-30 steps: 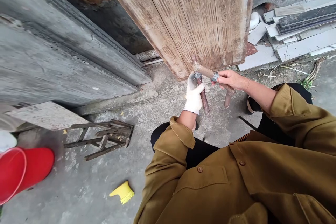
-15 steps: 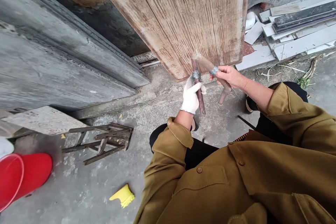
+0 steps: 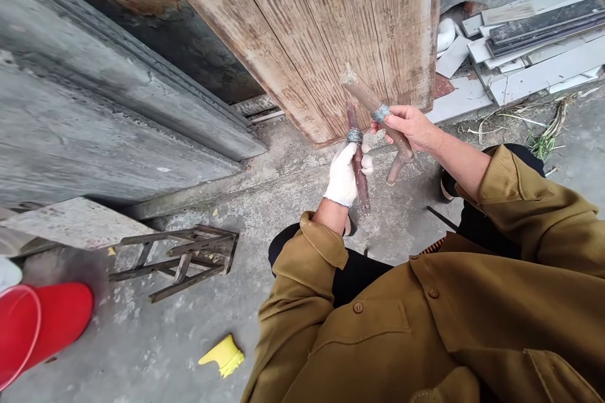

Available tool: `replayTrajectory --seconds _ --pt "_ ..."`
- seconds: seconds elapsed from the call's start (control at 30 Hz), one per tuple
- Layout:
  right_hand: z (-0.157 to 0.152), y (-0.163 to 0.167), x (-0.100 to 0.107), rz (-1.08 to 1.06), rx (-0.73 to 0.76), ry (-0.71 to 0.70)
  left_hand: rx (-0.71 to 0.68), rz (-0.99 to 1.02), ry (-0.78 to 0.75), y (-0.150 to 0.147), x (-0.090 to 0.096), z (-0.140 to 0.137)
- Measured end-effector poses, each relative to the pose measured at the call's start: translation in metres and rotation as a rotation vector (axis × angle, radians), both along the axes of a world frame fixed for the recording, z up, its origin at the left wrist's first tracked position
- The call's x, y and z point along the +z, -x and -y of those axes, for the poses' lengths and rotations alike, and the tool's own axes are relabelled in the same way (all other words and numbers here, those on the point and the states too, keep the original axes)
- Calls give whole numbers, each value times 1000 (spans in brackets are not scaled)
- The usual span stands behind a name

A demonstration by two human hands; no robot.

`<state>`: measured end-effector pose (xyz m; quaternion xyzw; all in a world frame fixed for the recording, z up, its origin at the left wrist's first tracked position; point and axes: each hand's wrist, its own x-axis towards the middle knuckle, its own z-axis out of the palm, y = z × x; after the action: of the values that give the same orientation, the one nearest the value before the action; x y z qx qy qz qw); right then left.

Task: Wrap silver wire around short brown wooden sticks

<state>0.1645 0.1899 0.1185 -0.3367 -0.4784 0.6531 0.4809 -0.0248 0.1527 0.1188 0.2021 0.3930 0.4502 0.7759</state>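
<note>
My left hand (image 3: 345,174), in a white glove, is closed round a thin reddish-brown stick (image 3: 362,187) that stands nearly upright in the view. A coil of wire (image 3: 354,135) wraps this stick just above my fingers. Bare, my right hand (image 3: 412,128) grips a thicker forked branch (image 3: 366,93), which slants up to the left. Another band of wire (image 3: 380,113) is wound round it by my fingertips. Its rough pale end lies above the thin stick's top, and its fork points down below my hand. The two pieces are apart at their wire bands.
A worn plank panel (image 3: 326,38) leans against the wall ahead. To the right lies a stack of boards and tile pieces (image 3: 529,56). At left are an overturned wooden stool (image 3: 182,258), a red bucket (image 3: 57,321) and a yellow object (image 3: 224,356) on the concrete.
The forked branch has lifted slightly up and left, and its tip has separated from the thin stick's top. The thin stick has shifted a little. Both hands keep their grips.
</note>
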Motion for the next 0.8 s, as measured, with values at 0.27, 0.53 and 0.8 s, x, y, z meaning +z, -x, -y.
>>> replayTrajectory --seconds 0.27,0.53,0.8 --pt "1 0 3 32 -17 2 -54 -60 80 -1 12 -5" --pt "11 10 0 -34 -24 79 -2 -124 23 0 -1 -10" --pt "22 20 -3 -13 62 29 130 -243 -149 2 -17 -10"
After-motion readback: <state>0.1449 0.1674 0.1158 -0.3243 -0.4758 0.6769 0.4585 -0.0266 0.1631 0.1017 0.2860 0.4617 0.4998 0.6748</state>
